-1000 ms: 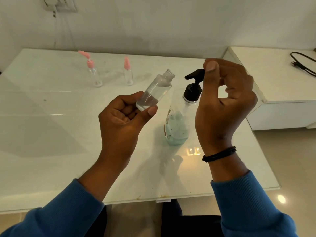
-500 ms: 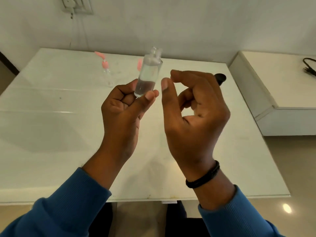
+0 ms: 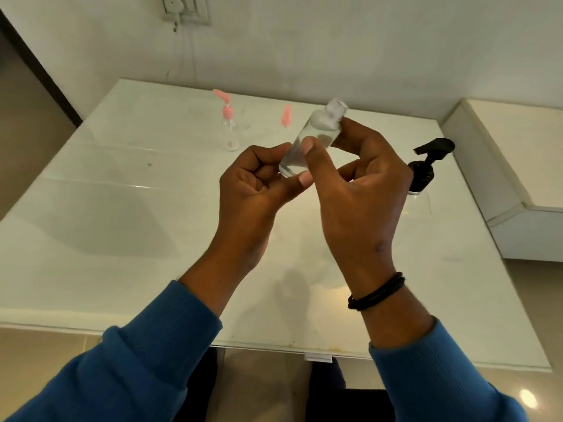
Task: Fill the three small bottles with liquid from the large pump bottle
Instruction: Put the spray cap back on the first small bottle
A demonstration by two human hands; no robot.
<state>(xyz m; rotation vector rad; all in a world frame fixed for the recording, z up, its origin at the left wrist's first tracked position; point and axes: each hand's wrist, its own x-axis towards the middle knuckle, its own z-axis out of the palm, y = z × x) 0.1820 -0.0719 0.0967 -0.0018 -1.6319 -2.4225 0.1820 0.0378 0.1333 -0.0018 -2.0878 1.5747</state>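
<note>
A small clear bottle [image 3: 316, 132] with no cap is held up above the white table [image 3: 122, 214], tilted with its neck up and to the right. My left hand [image 3: 256, 190] grips its base. My right hand [image 3: 353, 178] pinches its upper body between thumb and fingers. Clear liquid sits in its lower part. The large pump bottle [image 3: 423, 172] stands to the right, its black pump head showing and its body mostly hidden behind my right hand. Two small bottles with pink tops stand at the back: one with a pump [image 3: 229, 123] and one [image 3: 286, 117] partly hidden behind the held bottle.
A white cabinet [image 3: 518, 178] adjoins the table's right edge. A wall socket [image 3: 185, 9] is high on the back wall. The table's front edge runs just below my wrists.
My right hand has left the pump head and come left to take hold of the small bottle's upper part. The view has shifted, so the pump bottle now shows right of my hands.
</note>
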